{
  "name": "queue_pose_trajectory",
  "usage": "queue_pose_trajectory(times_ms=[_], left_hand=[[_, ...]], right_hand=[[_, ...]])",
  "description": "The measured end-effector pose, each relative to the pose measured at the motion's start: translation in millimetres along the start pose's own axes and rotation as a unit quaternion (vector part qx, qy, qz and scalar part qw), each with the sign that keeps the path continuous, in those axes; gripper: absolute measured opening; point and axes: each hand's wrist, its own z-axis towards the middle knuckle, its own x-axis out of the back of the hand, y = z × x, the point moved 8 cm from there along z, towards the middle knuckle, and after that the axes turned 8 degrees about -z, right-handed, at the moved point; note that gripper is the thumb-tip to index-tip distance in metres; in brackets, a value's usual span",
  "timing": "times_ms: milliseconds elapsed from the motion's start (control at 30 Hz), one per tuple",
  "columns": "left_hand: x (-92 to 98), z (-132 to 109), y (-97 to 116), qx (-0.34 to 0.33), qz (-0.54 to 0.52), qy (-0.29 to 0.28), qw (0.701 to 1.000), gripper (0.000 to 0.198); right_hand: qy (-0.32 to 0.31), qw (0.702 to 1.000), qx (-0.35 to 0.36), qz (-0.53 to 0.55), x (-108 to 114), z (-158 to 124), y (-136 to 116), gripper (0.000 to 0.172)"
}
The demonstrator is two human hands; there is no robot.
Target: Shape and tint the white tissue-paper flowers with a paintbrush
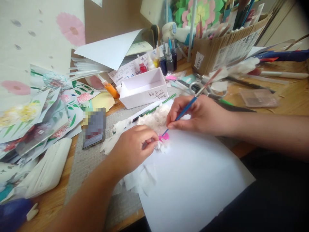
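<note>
My right hand (193, 114) grips a slim blue paintbrush (185, 108) near its lower end, its reddish tip pointing up and away. The brush's lower tip reaches down to a small bright pink piece (165, 136), petal-like in shape. My left hand (136, 146) pinches the left edge of that pink piece between thumb and finger. Just under it are white ruffled scraps (162, 146). Beneath both hands spreads a large white sheet of paper (195, 174). Behind them lies a heap of cream crumpled petals (155, 117).
A white open box (145, 100) stands behind the hands, with small paint bottles (166, 59) beyond it. To the left are a phone (94, 129), an orange bottle (111, 88) and piled flower pictures (43, 116). Scissors (196, 88) and a cardboard box of tools (227, 48) occupy the right.
</note>
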Motion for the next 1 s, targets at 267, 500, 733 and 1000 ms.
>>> queue_pose_trajectory(times_ms=[267, 500, 733, 1000], left_hand=[[2.0, 0, 5, -0.037, 0.005, 0.004, 0.999, 0.014], [0.0, -1, 4, -0.066, 0.023, -0.034, 0.997, 0.014], [21.6, -4, -4, -0.017, -0.034, 0.003, 0.999, 0.012], [0.4, -25, 8, -0.049, -0.062, -0.227, 0.971, 0.024]], right_hand=[[-0.068, 0.997, 0.011, 0.020, -10, -6, 2, 0.015], [-0.079, 0.996, 0.028, -0.008, -11, -7, 3, 0.013], [-0.095, 0.990, 0.017, 0.107, -19, -7, -17, 0.015], [-0.176, 0.973, 0.026, 0.145, -49, -11, -38, 0.013]])
